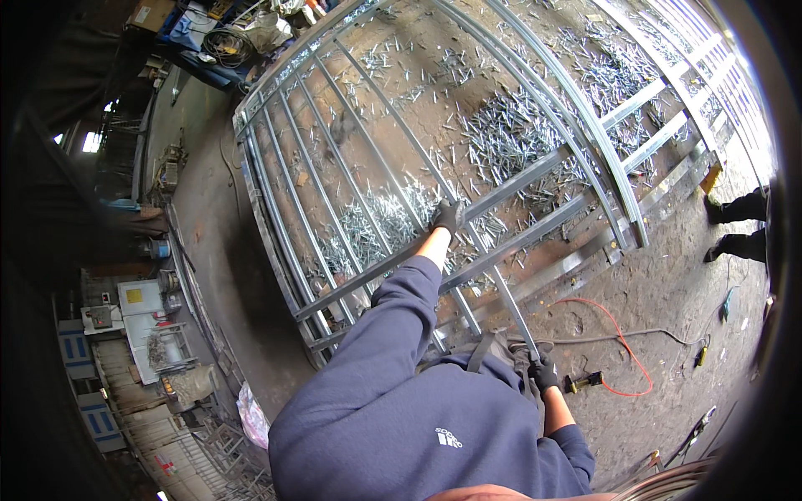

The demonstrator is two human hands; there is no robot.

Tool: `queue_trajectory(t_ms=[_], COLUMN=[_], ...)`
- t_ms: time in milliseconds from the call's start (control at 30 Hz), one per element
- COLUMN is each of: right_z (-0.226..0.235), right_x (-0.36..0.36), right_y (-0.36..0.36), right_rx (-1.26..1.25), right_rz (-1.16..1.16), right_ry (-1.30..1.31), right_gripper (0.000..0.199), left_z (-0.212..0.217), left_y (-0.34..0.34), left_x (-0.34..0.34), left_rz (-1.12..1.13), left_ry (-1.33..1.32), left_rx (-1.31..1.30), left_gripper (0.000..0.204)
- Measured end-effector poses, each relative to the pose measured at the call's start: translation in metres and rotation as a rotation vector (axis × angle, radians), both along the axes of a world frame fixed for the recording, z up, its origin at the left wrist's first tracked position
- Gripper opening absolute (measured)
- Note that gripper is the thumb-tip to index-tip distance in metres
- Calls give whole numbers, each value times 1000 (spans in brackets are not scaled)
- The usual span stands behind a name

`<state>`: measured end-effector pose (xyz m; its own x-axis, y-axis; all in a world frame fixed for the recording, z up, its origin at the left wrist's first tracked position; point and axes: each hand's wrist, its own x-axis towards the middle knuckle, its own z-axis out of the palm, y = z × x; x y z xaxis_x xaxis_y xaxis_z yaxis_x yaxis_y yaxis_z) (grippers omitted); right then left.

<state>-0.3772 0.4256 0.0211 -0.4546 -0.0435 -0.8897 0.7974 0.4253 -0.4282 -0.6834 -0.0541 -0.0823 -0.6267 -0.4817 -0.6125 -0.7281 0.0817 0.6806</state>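
Both of my hands wear dark gloves. My left hand is closed around a long, thin metal bar, close to where it crosses a rail of a silvery metal frame. Near my body, my right hand grips the lower end of what looks like the same bar. Several parallel bars lie across the frame to the left. Part of the bar passes under or beside my left glove, so its contact with the rail is hidden. Its near end is covered by my right fingers.
Heaps of short metal pieces lie beneath the frame. More frames stand at the right, near another person's legs. On the floor are an orange cable and a dark tool. Cluttered shelving fills the left.
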Motion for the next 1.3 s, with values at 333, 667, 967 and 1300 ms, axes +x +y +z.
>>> queue_trajectory(t_ms=[333, 667, 967, 1300], right_z=[33, -7, -10, 68], right_x=[-10, -76, -120, -307], right_y=[-20, -86, -43, 79], right_rx=[35, -19, -131, 348], right_rz=[-5, 210, 44, 50], right_ry=[108, 162, 283, 1219], right_gripper=[38, 44, 42, 36], left_z=[-27, 17, 19, 83], left_y=[-7, -2, -9, 33], left_x=[-6, 2, -2, 27], left_rz=[110, -121, -244, 21], left_ry=[110, 21, -50, 432], left_rx=[32, -194, -222, -133], left_gripper=[23, 35, 32, 35])
